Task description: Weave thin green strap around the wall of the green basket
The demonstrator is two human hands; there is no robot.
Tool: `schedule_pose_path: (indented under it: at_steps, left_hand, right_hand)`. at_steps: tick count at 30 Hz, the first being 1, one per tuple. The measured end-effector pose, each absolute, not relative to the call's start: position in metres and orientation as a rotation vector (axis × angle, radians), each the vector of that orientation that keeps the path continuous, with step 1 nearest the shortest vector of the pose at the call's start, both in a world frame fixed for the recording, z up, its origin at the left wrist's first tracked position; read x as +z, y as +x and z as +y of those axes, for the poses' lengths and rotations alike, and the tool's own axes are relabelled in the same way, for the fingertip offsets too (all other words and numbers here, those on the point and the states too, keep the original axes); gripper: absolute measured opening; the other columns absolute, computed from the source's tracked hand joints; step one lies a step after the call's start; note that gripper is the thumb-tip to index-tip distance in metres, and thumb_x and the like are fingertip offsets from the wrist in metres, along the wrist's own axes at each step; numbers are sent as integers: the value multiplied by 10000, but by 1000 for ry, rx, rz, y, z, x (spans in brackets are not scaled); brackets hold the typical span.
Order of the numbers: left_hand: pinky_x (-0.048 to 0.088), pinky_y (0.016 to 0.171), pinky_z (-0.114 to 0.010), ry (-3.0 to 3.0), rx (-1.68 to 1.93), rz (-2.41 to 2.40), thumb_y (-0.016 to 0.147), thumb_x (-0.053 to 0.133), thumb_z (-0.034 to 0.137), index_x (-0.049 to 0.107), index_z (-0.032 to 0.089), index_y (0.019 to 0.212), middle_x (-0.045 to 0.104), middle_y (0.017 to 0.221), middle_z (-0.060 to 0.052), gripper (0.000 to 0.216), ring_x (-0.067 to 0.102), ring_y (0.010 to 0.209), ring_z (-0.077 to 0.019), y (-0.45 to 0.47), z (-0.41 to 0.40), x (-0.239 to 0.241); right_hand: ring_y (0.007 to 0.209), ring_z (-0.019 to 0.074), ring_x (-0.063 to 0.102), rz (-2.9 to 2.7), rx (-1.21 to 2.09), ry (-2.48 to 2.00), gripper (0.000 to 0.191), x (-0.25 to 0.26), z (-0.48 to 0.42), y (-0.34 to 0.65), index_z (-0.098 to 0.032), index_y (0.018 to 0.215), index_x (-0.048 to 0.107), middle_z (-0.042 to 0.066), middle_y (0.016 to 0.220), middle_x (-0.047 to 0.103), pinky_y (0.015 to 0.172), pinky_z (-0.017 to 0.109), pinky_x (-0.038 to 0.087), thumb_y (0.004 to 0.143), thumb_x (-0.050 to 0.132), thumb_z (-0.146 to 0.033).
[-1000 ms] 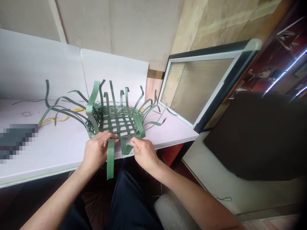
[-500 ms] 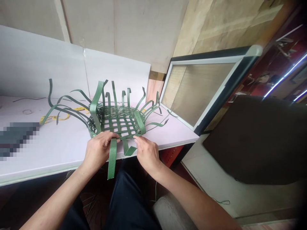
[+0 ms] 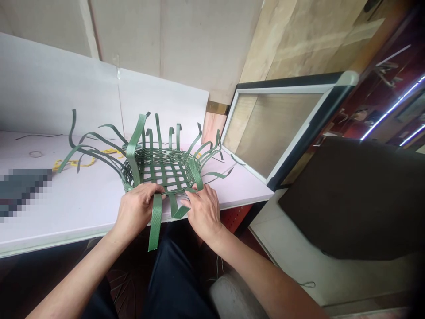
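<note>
A partly woven green basket (image 3: 162, 155) lies at the front edge of the table, with an open-grid base and several loose flat strips curling up and outward. My left hand (image 3: 137, 204) is closed on the near rim, thumb over the weave. Beside that thumb a wide green strip (image 3: 155, 221) hangs over the table edge. My right hand (image 3: 203, 210) grips the near right part of the rim, its fingers bent around the weave by a folded strip (image 3: 179, 210). A thin weaving strand at those fingertips is mostly hidden.
On the pale table (image 3: 66, 195) lie a yellow tape measure (image 3: 89, 159) and a pixelated dark object (image 3: 23, 188) at left. A framed panel (image 3: 275, 128) leans at right, near a dark brown board (image 3: 348, 199). White panels (image 3: 159, 102) stand behind.
My right hand has shifted slightly up along the rim, its fingers now lying further over the basket's near right corner. My left hand keeps its hold on the rim.
</note>
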State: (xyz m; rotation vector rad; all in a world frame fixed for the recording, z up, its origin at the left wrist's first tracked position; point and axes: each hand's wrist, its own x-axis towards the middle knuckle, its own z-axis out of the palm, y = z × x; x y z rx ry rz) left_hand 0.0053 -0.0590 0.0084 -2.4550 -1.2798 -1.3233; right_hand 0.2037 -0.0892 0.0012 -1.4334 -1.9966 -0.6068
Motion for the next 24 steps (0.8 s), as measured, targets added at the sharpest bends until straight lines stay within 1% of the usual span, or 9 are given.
schedule_pose_path:
  at_steps: [2,4,7,12,13,15,19,21,24]
  left_hand:
    - [490,707,-288,-2457,-1317,-1301,879,515,286,641,190,860,718,839,-28,159,673,798,-201,6,-59,9]
    - [491,710,-287,-2461,-1313,-1312,873,512,273,639,193,859,719,838,-28,150,673,802,-201,6,-60,10]
    - [490,706,-285,-2467,-1325,-1313,862,505,253,635,197,854,716,839,-26,141,672,799,-200,7,-61,12]
    - [487,714,-280,-2465,-1342,-1289,847,495,194,628,193,871,713,856,-29,135,669,812,-195,6,-60,10]
    - [485,713,-278,-2467,-1341,-1283,845,497,186,627,194,872,711,855,-28,133,667,813,-194,6,-60,8]
    - [479,708,-277,-2469,-1334,-1285,840,503,173,625,197,871,706,853,-26,128,662,814,-193,6,-58,6]
    - [468,709,-278,-2475,-1304,-1307,837,515,154,622,204,890,696,860,-25,130,653,833,-196,6,-56,3]
    - [461,709,-279,-2482,-1294,-1321,836,521,145,617,206,887,688,850,-21,125,646,830,-195,6,-56,3]
    - [451,712,-277,-2493,-1285,-1349,830,519,120,606,208,864,680,838,-17,128,636,815,-188,7,-57,5]
  right_hand:
    - [884,207,527,-2033,-655,-1410,155,-1,-90,202,-199,972,667,77,963,608,807,334,394,954,517,-230]
    - [854,210,523,-2068,-740,-1389,192,-6,-90,199,-187,1065,647,72,913,604,789,345,389,951,493,-174]
    - [845,213,537,-2075,-781,-1366,229,-13,-90,196,-170,1140,626,71,891,616,762,346,395,951,496,-184]
    - [696,163,576,-2099,-696,-1381,473,-15,-87,198,-197,1357,530,36,804,653,674,283,411,908,465,-68]
    - [682,157,580,-2114,-673,-1403,479,-12,-86,198,-208,1351,541,30,791,659,658,272,406,901,469,-61]
    - [687,155,586,-2122,-637,-1450,417,-6,-86,196,-216,1274,601,29,798,665,643,266,392,899,488,-72]
    - [769,177,562,-2056,-653,-1493,212,5,-91,189,-204,997,674,47,857,622,667,280,364,879,532,-100]
    - [802,197,530,-2027,-701,-1489,124,10,-96,186,-202,851,640,52,854,588,691,299,350,863,550,-117]
    - [790,213,500,-2050,-762,-1469,142,24,-104,186,-201,747,575,46,802,576,701,327,325,843,550,-100]
